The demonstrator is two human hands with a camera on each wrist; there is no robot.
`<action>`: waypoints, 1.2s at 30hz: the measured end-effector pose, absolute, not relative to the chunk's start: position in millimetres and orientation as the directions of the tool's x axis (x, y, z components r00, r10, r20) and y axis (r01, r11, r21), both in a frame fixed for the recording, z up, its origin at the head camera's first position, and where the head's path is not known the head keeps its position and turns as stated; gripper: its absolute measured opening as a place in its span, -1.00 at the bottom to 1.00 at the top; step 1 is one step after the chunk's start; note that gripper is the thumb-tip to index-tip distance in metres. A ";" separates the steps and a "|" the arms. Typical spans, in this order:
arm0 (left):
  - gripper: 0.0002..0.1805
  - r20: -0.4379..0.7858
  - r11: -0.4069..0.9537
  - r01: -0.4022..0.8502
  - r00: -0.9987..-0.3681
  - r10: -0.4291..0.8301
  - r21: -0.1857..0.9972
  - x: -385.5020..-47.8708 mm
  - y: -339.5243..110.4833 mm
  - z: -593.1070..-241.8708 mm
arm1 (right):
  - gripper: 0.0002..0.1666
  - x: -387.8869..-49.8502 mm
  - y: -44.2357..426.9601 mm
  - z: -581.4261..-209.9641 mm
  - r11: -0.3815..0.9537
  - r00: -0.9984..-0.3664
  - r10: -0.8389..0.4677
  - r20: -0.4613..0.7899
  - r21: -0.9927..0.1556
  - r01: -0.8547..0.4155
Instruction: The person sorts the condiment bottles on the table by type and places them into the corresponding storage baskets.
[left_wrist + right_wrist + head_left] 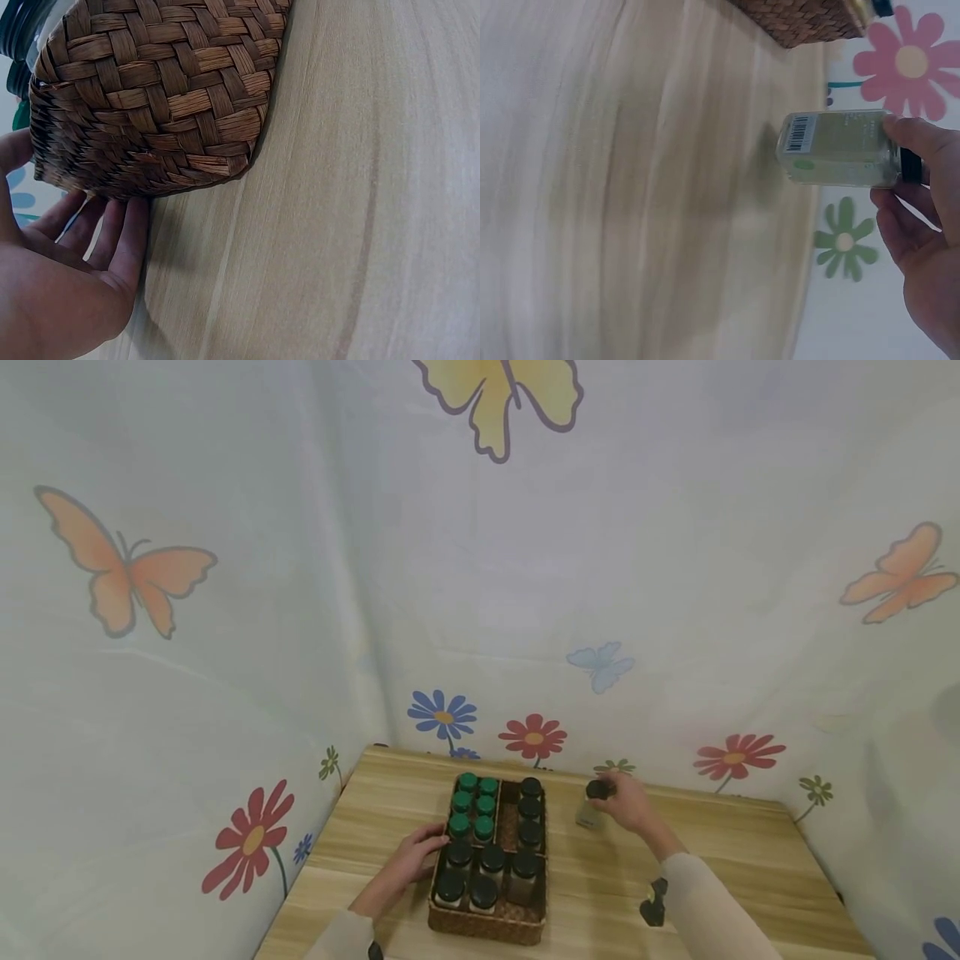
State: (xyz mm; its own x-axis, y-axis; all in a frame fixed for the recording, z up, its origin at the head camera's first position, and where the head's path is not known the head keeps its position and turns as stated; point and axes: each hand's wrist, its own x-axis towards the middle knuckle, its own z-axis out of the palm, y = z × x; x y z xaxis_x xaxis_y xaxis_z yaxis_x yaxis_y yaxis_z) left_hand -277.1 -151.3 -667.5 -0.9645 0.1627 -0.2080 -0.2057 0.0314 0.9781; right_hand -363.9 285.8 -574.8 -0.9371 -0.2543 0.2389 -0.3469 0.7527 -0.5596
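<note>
A woven basket (487,927) with compartments stands on the wooden table, full of lidded jars. Against its left side rests my left hand (408,860), fingers lightly bent and touching the wicker wall (172,90) in the left wrist view. My right hand (630,803) pinches a clear glass jar (840,148) near its black lid, to the right of the basket. A barcode label shows near that jar's base, which looks slightly raised off the table. Green-lidded jars (484,805) fill the back left compartment; black-lidded jars (492,860) stand in front and at the back right.
The wooden table (675,835) meets a pale fabric wall (480,568) printed with butterflies and flowers at its back and sides. A bare strip of basket floor (509,827) shows beside the back right jars.
</note>
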 end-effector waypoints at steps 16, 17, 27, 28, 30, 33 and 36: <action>-0.23 -0.227 0.028 -0.226 -0.959 0.169 0.974 -280.2 -153.6 -672.4 | -0.56 -300.6 255.6 -496.0 0.677 -0.848 -0.459 0.264 -0.515 -0.526; -0.23 -0.223 0.026 -0.222 -0.960 0.168 0.975 -280.0 -153.8 -672.7 | -0.56 -295.8 253.4 -492.0 0.670 -0.841 -0.472 0.264 -0.512 -0.537; -0.25 -0.227 0.021 -0.226 -0.960 0.164 0.974 -279.8 -153.5 -674.5 | -0.62 -248.6 221.3 -471.9 0.579 -0.744 -0.609 0.274 -0.488 -0.654; -0.25 -0.226 0.022 -0.225 -0.960 0.163 0.974 -279.9 -153.2 -674.7 | -0.62 -244.4 217.7 -473.5 0.571 -0.737 -0.617 0.274 -0.489 -0.660; -0.25 -0.223 0.021 -0.222 -0.962 0.161 0.975 -279.8 -152.5 -674.6 | -0.62 -237.3 211.1 -478.2 0.559 -0.727 -0.627 0.279 -0.490 -0.670; -0.24 -0.221 0.018 -0.221 -0.962 0.158 0.975 -279.6 -151.0 -674.0 | -0.61 -230.1 203.3 -487.8 0.548 -0.725 -0.625 0.289 -0.499 -0.671; -0.24 -0.221 0.019 -0.221 -0.962 0.158 0.975 -279.4 -151.1 -672.1 | -0.61 -226.0 198.5 -498.2 0.544 -0.733 -0.623 0.273 -0.522 -0.657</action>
State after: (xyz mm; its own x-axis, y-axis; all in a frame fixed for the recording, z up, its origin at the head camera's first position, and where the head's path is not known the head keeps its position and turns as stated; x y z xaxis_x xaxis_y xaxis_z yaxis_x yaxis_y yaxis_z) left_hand -279.4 -151.1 -672.1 -0.9624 0.1582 -0.2209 -0.2206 0.0194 0.9752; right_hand -226.0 198.5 -498.2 -0.7334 -0.6226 0.2732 -0.6566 0.5444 -0.5220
